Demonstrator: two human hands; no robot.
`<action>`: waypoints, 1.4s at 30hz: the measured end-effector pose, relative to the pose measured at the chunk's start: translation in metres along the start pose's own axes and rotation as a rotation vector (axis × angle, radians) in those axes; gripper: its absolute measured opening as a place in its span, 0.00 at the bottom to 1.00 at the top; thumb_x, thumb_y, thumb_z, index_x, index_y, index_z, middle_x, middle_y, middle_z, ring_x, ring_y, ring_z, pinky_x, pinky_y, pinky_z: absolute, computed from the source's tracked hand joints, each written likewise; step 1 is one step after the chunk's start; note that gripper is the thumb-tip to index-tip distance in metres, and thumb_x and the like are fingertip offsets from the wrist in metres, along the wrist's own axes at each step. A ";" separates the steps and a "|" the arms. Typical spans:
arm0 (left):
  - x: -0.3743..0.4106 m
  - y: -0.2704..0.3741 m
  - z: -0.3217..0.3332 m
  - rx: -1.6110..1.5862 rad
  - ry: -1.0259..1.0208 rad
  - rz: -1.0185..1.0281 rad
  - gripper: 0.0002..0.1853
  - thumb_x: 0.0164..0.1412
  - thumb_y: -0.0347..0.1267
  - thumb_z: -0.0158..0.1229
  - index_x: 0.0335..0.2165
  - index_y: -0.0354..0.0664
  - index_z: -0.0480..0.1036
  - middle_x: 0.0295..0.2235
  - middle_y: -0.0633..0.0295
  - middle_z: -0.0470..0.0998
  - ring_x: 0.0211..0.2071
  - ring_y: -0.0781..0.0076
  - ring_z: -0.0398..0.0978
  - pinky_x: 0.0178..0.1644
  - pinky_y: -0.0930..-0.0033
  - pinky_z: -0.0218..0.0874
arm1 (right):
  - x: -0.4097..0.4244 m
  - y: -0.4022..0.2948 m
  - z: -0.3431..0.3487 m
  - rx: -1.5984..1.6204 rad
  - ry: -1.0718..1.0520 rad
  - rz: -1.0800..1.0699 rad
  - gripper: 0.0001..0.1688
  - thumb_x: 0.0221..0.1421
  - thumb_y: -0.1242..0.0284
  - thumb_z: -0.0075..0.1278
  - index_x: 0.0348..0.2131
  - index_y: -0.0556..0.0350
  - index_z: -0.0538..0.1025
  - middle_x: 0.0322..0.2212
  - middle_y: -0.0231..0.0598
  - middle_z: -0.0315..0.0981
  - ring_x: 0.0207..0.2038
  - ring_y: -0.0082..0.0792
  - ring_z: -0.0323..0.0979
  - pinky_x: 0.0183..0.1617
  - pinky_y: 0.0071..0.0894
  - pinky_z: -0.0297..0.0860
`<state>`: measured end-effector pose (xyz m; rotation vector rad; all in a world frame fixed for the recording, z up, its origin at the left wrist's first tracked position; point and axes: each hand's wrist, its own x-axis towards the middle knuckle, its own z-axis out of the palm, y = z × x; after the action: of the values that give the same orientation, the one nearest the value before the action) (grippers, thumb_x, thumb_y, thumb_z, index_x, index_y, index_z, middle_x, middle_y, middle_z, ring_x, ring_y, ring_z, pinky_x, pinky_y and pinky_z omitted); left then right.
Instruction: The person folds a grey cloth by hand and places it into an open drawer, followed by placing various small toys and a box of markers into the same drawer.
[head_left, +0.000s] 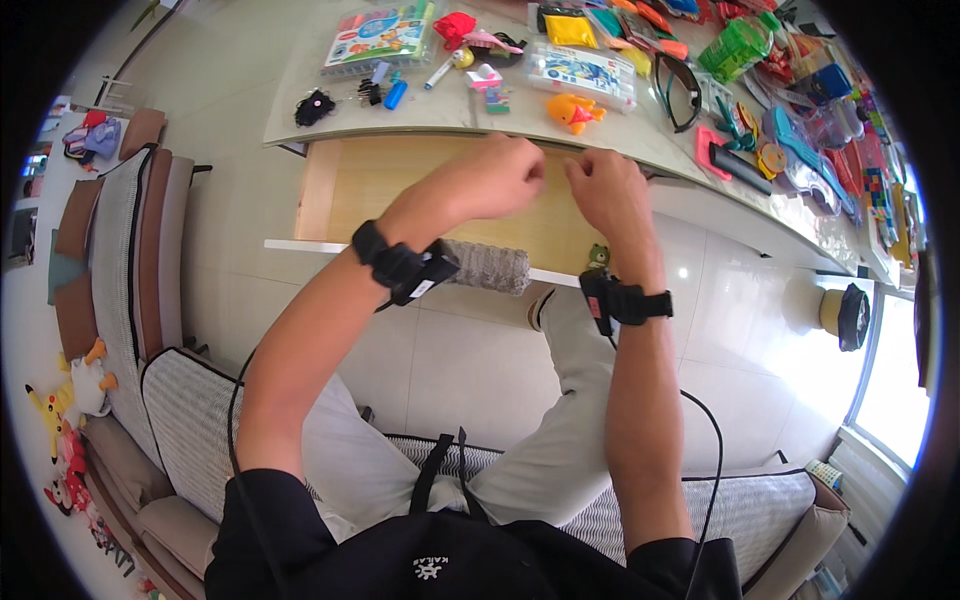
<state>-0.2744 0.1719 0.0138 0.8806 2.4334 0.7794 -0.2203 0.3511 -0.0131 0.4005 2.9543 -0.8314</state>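
Note:
Over a pulled-out wooden drawer (360, 187) is my left hand (499, 176), its fingers curled and slightly blurred; whether it holds anything small cannot be told. To its right, close but apart, my right hand (604, 176) has curled fingers near the tabletop edge, their tips partly hidden. A grey fluffy roll (489, 268) lies across the drawer's white front beside my left wrist. By my right wrist is a small green bear figure (598, 256). An orange toy fish (574, 112) rests on the tabletop just beyond my hands.
The marble-look table (450, 120) holds marker cases (581, 73), a black hair clip (314, 107), a blue lighter-like object (395, 94), sunglasses (676, 94), a green bottle (739, 49) and crowded toys at right. A sofa (127, 247) stands left; a bin (844, 315) stands right.

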 end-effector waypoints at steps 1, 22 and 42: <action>-0.008 -0.008 -0.007 -0.077 0.111 -0.002 0.13 0.58 0.33 0.61 0.37 0.33 0.75 0.28 0.50 0.80 0.31 0.56 0.80 0.36 0.60 0.70 | 0.000 -0.014 0.002 0.028 0.004 -0.011 0.18 0.55 0.59 0.51 0.30 0.56 0.81 0.30 0.55 0.79 0.37 0.57 0.77 0.43 0.52 0.72; 0.006 -0.056 -0.043 -0.044 0.784 0.180 0.11 0.57 0.32 0.62 0.39 0.39 0.79 0.32 0.57 0.83 0.32 0.68 0.81 0.36 0.68 0.69 | 0.034 -0.069 0.032 0.557 0.224 -0.349 0.29 0.52 0.71 0.60 0.52 0.60 0.72 0.37 0.49 0.80 0.35 0.40 0.80 0.39 0.38 0.73; 0.055 -0.053 0.081 -0.445 -0.481 -0.122 0.08 0.61 0.24 0.57 0.39 0.31 0.76 0.33 0.58 0.81 0.33 0.73 0.79 0.38 0.72 0.72 | -0.009 0.077 0.018 0.117 -0.634 -0.060 0.15 0.54 0.76 0.54 0.42 0.64 0.79 0.32 0.46 0.81 0.29 0.33 0.79 0.35 0.30 0.74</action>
<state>-0.2908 0.2042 -0.0911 0.6455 1.7813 0.8949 -0.1917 0.4030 -0.0665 0.0328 2.3467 -0.9278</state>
